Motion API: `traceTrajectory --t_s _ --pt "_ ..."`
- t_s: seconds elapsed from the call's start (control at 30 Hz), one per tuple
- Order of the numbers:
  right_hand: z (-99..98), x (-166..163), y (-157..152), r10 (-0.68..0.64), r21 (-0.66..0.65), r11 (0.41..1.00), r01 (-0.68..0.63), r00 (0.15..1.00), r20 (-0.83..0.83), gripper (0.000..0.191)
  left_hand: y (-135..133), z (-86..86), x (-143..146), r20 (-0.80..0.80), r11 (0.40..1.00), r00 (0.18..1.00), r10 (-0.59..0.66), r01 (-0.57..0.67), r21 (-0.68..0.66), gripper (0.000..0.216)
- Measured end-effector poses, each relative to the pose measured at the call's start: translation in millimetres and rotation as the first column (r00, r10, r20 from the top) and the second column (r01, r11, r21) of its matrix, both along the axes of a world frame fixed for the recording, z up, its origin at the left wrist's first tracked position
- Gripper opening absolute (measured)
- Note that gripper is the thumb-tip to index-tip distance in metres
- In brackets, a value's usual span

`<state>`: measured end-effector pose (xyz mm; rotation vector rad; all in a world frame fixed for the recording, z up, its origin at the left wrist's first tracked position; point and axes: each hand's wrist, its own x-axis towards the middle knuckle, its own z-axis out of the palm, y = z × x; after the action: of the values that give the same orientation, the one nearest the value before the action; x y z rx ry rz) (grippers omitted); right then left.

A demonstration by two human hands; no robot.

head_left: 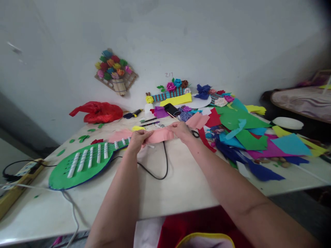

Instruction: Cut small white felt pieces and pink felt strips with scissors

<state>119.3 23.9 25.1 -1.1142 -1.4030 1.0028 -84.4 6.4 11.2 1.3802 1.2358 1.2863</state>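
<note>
A strip of pink crepe paper [160, 135] is stretched between my two hands above the table. My left hand [139, 139] pinches its left end, close to the neck of a green paper guitar [85, 162] with white strips across it. At the other end, my right hand [180, 131] grips the strip between thumb and fingers. Behind my right hand lies another piece of pink paper [198, 120]. A black cord [167, 162] loops on the table below the strip. Black scissor handles [195, 134] show just right of my right wrist.
Colourful paper sheets [243, 120] are heaped on the right. A red plastic bag [99, 112] and pliers [133, 114] lie at the back left, a phone [172, 109] at the back middle. A power strip [24, 175] sits at the left edge. Paper flowers [113, 67] hang on the wall.
</note>
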Motion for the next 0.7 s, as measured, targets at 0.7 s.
traceTrajectory --t_s 0.7 --pt "-8.0 4 9 0.065 0.07 0.995 -0.069 0.996 0.062 0.027 0 -1.0 -13 -0.022 0.999 0.999 -0.045 0.046 0.024 0.031"
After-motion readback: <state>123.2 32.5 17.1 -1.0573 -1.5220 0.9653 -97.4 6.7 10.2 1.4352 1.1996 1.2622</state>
